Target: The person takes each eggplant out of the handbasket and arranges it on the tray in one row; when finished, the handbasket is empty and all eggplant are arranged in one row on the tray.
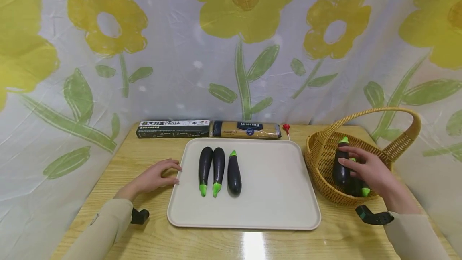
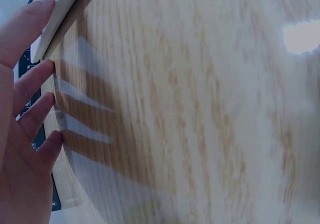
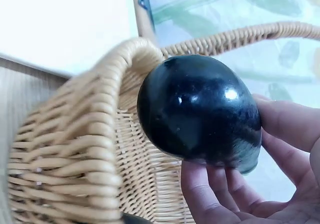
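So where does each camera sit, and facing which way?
Head: worn on the head, facing forward and down at the tray and wicker basket; left hand, right hand and sleeves show.
Left wrist: worn there, facing the wooden tabletop; the left hand shows along the left edge.
Right wrist: worn there, facing the basket and an eggplant; the right hand holding it shows at lower right.
Shared: head and right wrist both show that eggplant.
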Action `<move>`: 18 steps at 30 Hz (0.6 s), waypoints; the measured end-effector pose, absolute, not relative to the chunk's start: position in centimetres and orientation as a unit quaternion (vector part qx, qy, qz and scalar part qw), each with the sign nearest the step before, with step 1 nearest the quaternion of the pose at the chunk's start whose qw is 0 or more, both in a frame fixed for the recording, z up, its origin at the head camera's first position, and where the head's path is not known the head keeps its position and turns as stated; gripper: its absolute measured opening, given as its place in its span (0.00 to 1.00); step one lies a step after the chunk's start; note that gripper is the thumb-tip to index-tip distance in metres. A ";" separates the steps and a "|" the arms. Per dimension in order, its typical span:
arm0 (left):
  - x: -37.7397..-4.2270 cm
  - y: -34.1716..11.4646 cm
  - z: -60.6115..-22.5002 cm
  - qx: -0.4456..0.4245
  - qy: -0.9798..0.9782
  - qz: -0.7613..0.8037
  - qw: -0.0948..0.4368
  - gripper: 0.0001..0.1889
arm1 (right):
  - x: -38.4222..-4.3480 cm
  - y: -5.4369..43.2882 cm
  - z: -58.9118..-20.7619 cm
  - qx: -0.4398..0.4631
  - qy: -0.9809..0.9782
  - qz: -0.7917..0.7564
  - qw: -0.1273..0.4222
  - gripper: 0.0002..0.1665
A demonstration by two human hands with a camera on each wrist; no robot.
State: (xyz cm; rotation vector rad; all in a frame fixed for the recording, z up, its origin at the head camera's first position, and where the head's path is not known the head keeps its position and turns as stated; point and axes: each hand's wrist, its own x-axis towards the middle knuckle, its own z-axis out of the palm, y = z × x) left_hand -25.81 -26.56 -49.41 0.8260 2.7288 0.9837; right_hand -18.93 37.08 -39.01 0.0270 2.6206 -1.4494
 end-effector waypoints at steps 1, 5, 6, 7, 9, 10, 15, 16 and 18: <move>-25.8 -26.6 -49.4 0.274 0.903 0.325 0.062 0.21 | -18.6 37.0 -39.0 0.012 0.872 -0.483 0.072 0.41; -25.8 -26.5 -49.4 0.274 0.903 0.326 0.060 0.21 | -17.1 36.8 -38.8 0.016 0.865 -0.496 0.072 0.39; -25.8 -26.5 -49.4 0.274 0.903 0.326 0.060 0.21 | -16.8 36.8 -38.8 0.015 0.865 -0.496 0.072 0.39; -25.8 -26.5 -49.4 0.273 0.903 0.326 0.060 0.21 | -16.5 36.6 -38.8 0.013 0.864 -0.498 0.073 0.38; -25.8 -26.5 -49.4 0.272 0.903 0.327 0.060 0.21 | -15.9 36.3 -38.7 0.009 0.863 -0.499 0.074 0.37; -25.8 -26.5 -49.4 0.272 0.904 0.326 0.059 0.21 | -15.6 36.2 -38.6 0.007 0.865 -0.496 0.073 0.37; -25.8 -26.6 -49.5 0.270 0.905 0.323 0.059 0.20 | -14.0 35.0 -37.5 -0.005 0.871 -0.485 0.076 0.35; -25.8 -26.6 -49.5 0.270 0.905 0.323 0.059 0.20 | -13.8 34.8 -37.2 -0.007 0.873 -0.481 0.077 0.35; -25.8 -26.6 -49.5 0.270 0.905 0.324 0.060 0.20 | -13.3 34.3 -36.7 -0.018 0.876 -0.476 0.076 0.33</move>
